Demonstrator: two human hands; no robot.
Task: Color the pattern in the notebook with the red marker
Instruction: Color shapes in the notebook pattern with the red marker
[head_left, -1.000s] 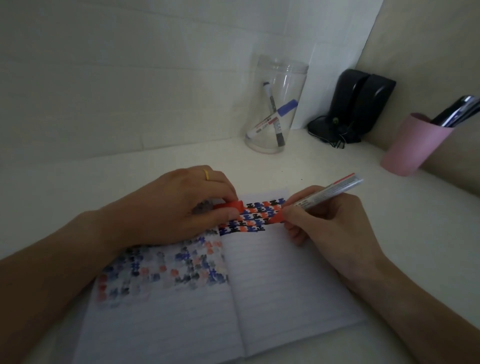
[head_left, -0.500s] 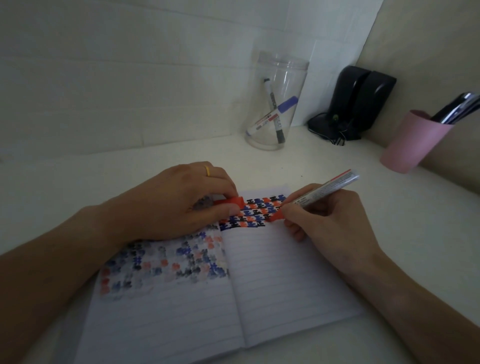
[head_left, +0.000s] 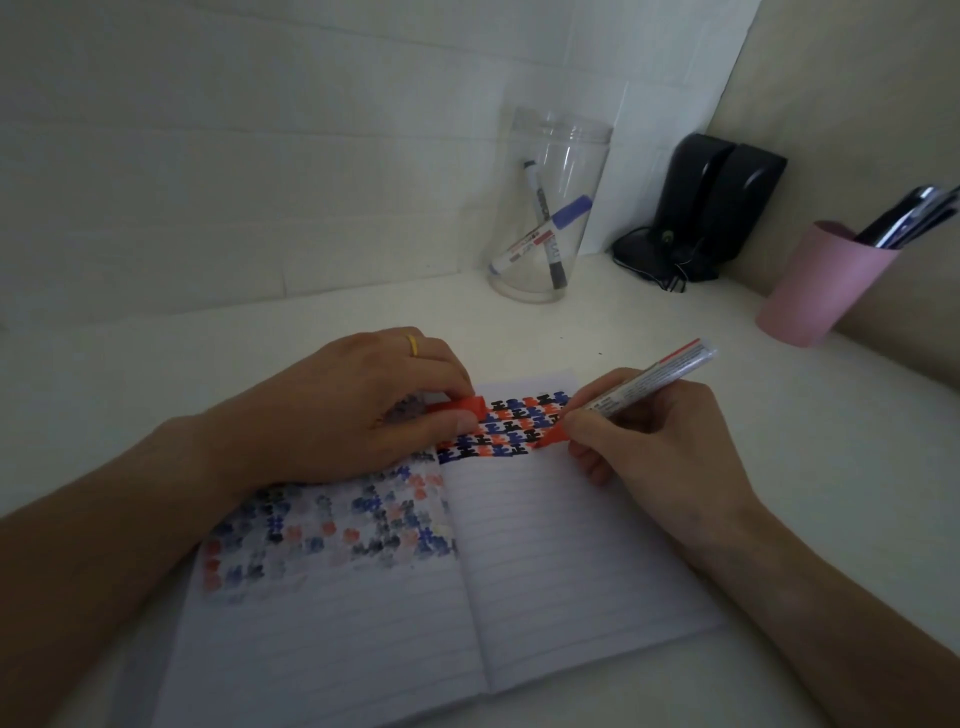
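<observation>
Your right hand has a closed grip on the red marker, pen-style, with the tip down at the right end of the pattern near the top of the notebook's right page. Your left hand has a closed grip on the red cap, pinched between thumb and fingers, while its heel pins the left page.

Risks from here:
- The cells are small and tight. A tilted tip or too much pressure will probably bleed red into the black and blue cells next to it.
- Your right-hand fingers rest on the page just beside fresh ink, so dragging them could smear it.
- If your left hand lifts, the page can flex at the spine and the stroke jumps.
- The faded blotches on the left page look like bleed-through, so lingering in one spot likely soaks the paper.

Hard to make out:
- The actual nib contact is hidden by your right fingers; I can't confirm it touches the paper.
- Your left hand covers the pattern's left end, so fill there is unknown.
- Low light makes red and orange cells hard to separate.
- The pink cup on the surface has its contents cut off at the frame edge.
- The marker label is unreadable.
</observation>
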